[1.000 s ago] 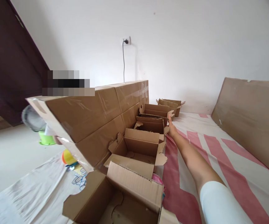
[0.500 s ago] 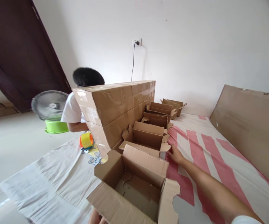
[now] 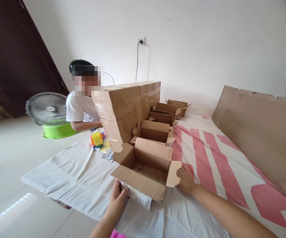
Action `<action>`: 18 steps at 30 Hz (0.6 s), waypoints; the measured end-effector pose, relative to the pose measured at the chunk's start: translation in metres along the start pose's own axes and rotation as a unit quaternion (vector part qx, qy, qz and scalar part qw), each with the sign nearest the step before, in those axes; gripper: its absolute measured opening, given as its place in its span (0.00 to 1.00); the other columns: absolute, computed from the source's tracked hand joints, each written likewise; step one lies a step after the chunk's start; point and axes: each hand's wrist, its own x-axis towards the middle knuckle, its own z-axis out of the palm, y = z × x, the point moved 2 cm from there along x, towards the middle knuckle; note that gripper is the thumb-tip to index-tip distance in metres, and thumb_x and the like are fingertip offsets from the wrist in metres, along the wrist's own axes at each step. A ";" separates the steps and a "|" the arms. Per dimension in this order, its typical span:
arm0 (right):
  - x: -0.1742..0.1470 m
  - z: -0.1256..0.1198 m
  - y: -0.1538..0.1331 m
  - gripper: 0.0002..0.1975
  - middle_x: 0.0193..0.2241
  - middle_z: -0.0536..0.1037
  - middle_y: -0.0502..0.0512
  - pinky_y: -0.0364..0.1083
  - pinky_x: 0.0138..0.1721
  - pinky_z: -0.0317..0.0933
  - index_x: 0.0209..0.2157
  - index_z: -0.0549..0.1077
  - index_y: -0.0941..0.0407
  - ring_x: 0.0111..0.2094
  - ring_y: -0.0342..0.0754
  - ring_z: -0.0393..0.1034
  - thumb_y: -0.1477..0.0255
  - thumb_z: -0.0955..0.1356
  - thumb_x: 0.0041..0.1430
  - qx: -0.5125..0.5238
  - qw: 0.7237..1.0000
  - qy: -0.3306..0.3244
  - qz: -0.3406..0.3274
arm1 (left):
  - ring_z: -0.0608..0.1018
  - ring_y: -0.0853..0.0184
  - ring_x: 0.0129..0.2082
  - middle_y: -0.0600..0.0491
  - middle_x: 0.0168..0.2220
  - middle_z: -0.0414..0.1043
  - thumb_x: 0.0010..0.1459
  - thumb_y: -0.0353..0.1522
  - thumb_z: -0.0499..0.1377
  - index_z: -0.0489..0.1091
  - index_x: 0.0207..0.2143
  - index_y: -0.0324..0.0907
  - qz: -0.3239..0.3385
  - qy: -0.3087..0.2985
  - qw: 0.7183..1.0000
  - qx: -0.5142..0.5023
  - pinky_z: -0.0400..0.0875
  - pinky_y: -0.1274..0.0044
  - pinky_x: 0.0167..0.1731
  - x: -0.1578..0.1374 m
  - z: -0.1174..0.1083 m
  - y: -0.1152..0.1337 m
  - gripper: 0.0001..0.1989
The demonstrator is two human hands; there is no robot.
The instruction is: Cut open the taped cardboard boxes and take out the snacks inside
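Nearest me stands an open cardboard box [image 3: 147,168] with its flaps folded outward and nothing in it. My left hand [image 3: 118,195] holds its near left side beneath the front flap, fingers curled and thumb bent beside a whitish printed patch [image 3: 139,196]. At the box's right, my right hand [image 3: 185,180] has its fingers closed over the edge of the notched side flap [image 3: 174,173]. Directly behind is another open cardboard box [image 3: 155,132], and several more run on toward the wall.
Taped, closed cartons [image 3: 125,102] are stacked left of the row. Beyond them is another person [image 3: 77,109] in a white shirt. A yellow-and-orange tape roll [image 3: 97,139], a fan [image 3: 50,108], a green basin [image 3: 58,130] and a large cardboard sheet [image 3: 257,132] surround the striped cloth [image 3: 214,158].
My right hand has come back from the cloth beside the second box onto the near box's side flap. My left hand shows more fully. The other person's head has risen.
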 end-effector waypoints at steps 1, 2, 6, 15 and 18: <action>-0.008 0.003 -0.007 0.29 0.61 0.66 0.64 0.63 0.66 0.41 0.57 0.70 0.55 0.66 0.64 0.50 0.64 0.68 0.53 -0.001 1.000 -0.008 -0.005 | 0.74 0.58 0.40 0.54 0.31 0.72 0.44 0.42 0.62 0.69 0.34 0.44 0.005 -0.002 1.000 0.003 0.68 0.71 0.40 -0.001 0.000 0.002 0.16; -0.017 0.007 -0.014 0.33 0.62 0.64 0.66 0.64 0.66 0.41 0.60 0.67 0.56 0.66 0.65 0.50 0.61 0.69 0.52 -0.003 1.000 -0.016 -0.014 | 0.73 0.60 0.37 0.54 0.30 0.70 0.45 0.41 0.62 0.68 0.33 0.43 0.010 -0.004 1.000 0.007 0.68 0.72 0.38 -0.002 0.001 0.004 0.15; -0.047 0.022 -0.043 0.45 0.64 0.59 0.73 0.65 0.66 0.40 0.64 0.59 0.65 0.67 0.68 0.46 0.53 0.68 0.52 -0.003 0.998 -0.029 -0.061 | 0.67 0.66 0.29 0.58 0.26 0.64 0.48 0.42 0.61 0.66 0.31 0.43 0.026 -0.012 0.999 0.022 0.64 0.74 0.34 -0.005 0.000 0.005 0.13; -0.056 0.043 -0.058 0.40 0.65 0.60 0.53 0.58 0.67 0.46 0.67 0.54 0.45 0.67 0.61 0.47 0.51 0.64 0.53 0.008 0.999 0.029 0.044 | 0.63 0.68 0.26 0.59 0.23 0.58 0.44 0.44 0.63 0.62 0.27 0.43 0.018 -0.015 0.999 0.029 0.60 0.75 0.30 0.000 0.007 -0.002 0.17; -0.055 0.042 -0.058 0.36 0.64 0.61 0.57 0.62 0.66 0.47 0.66 0.57 0.49 0.66 0.63 0.50 0.55 0.63 0.57 0.022 0.996 0.063 0.050 | 0.63 0.68 0.26 0.59 0.23 0.58 0.42 0.42 0.64 0.63 0.27 0.43 0.015 -0.007 0.999 0.028 0.60 0.75 0.30 0.002 0.014 -0.004 0.16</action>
